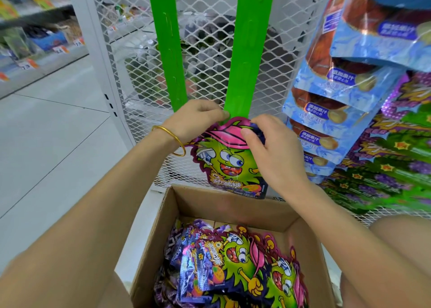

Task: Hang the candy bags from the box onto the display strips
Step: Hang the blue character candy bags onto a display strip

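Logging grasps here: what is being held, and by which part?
The left hand and right hand both pinch one candy bag by its top edge, at the lower end of the right green strip.

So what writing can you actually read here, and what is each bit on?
"45": on a blue bag hanging at the right, after blurred Chinese characters.
"73": seemingly, on a shelf price tag; blurred, so not certain.
Held candy bag: yellow Chinese lettering, too blurred to read.
Bags in the box: lettering too blurred to read.
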{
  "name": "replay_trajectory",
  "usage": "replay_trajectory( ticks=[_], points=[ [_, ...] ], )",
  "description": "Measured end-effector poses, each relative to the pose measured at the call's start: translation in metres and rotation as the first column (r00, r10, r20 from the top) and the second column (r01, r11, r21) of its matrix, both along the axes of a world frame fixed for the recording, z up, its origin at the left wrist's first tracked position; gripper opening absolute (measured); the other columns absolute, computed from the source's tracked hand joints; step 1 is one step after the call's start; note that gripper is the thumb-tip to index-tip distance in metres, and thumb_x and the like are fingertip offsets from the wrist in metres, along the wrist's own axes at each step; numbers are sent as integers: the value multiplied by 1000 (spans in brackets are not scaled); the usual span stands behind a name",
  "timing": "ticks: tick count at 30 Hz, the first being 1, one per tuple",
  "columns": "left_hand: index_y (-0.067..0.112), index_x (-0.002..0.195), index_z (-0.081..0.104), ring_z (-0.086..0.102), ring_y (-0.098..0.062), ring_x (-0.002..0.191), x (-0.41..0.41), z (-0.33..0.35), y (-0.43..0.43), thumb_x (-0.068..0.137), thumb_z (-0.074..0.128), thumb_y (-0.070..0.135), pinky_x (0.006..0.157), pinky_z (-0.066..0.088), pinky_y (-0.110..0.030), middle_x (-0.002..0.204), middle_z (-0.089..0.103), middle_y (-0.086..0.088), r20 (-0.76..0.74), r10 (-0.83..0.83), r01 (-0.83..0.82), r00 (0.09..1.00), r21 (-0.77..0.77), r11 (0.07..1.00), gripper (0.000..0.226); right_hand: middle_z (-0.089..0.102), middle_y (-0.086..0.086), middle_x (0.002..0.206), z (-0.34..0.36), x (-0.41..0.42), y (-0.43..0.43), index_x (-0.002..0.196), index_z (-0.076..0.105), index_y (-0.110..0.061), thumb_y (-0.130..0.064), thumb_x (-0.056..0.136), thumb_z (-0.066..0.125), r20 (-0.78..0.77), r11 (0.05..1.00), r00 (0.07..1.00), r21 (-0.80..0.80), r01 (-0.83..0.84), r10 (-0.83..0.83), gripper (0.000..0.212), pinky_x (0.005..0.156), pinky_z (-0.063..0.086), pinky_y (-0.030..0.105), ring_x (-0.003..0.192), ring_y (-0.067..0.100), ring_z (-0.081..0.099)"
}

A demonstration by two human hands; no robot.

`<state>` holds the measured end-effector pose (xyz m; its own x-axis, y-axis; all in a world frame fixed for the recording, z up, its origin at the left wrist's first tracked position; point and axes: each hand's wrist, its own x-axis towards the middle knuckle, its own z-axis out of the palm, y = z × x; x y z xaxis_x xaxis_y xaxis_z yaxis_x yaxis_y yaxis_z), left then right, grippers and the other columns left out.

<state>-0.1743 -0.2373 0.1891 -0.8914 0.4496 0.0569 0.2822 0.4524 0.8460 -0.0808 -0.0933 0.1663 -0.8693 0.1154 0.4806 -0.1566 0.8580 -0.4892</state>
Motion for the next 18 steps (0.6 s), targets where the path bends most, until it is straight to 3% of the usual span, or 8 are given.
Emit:
replay_trajectory(
  ticks=[3, 5, 7, 10, 12, 15, 18],
  points=[
    [22, 65, 56, 49, -2, 62, 1, 4, -3, 91, 54, 28, 69, 39, -23, 68, 54, 2, -36, -81, 82, 996, 36, 996, 26, 41, -12, 73, 5, -2, -2, 85, 53, -19, -30, 94, 50, -18, 1000, 1000, 10, 3, -3, 14, 60, 28, 31, 73, 18, 46],
    [19, 88, 57, 51, -5, 70, 3, 7, -3, 93, 50, 21, 72, 41, -22, 82, 58, -4, -52, -166, 170, 985, 91, 981, 9, 54, -4, 82, 6, -3, -3, 94, 59, -16, -29, 93, 51, -21, 1000, 1000, 31, -2, 2, 16, 61, 33, 32, 81, 21, 54],
    [18, 100, 53, 52, -9, 78, 3, 10, -3, 95, 47, 16, 76, 43, -21, 91, 58, -8, -85, -214, 225, 973, 157, 962, 8, 55, -4, 86, 7, -3, -2, 97, 59, -16, -30, 93, 51, -8, 999, 1000, 46, -10, 10, 16, 63, 36, 34, 83, 21, 55],
    [17, 87, 52, 51, -4, 64, 2, 14, 1, 95, 48, 17, 68, 44, -21, 75, 53, -1, -119, -158, 182, 980, 231, 956, 8, 48, -10, 90, 11, -2, 0, 98, 58, -17, -30, 93, 51, 1, 999, 999, 33, -35, 35, 16, 65, 40, 34, 84, 19, 54],
    [9, 80, 52, 48, -7, 58, 0, 17, 3, 93, 51, 17, 62, 41, -23, 68, 51, -3, -109, -122, 145, 987, 238, 960, 15, 53, -8, 104, 15, 0, 0, 98, 59, -17, -30, 93, 52, -16, 998, 999, 29, -49, 50, 16, 67, 44, 35, 89, 17, 54],
    [-9, 89, 53, 48, -19, 68, -4, 19, 4, 87, 57, 17, 66, 39, -31, 77, 55, -17, -94, -124, 143, 988, 231, 962, 26, 52, -6, 111, 23, 6, -4, 98, 60, -16, -32, 92, 52, -47, 998, 998, 62, -34, 36, 19, 66, 46, 36, 86, 16, 54],
    [-13, 86, 53, 42, -13, 57, -2, 24, 4, 91, 55, 17, 58, 34, -26, 66, 50, -9, -112, -123, 144, 986, 194, 970, 30, 49, -4, 106, 31, 8, -7, 102, 59, -16, -34, 94, 49, -45, 993, 999, 116, 25, -19, 22, 64, 46, 37, 82, 19, 54]
  ],
)
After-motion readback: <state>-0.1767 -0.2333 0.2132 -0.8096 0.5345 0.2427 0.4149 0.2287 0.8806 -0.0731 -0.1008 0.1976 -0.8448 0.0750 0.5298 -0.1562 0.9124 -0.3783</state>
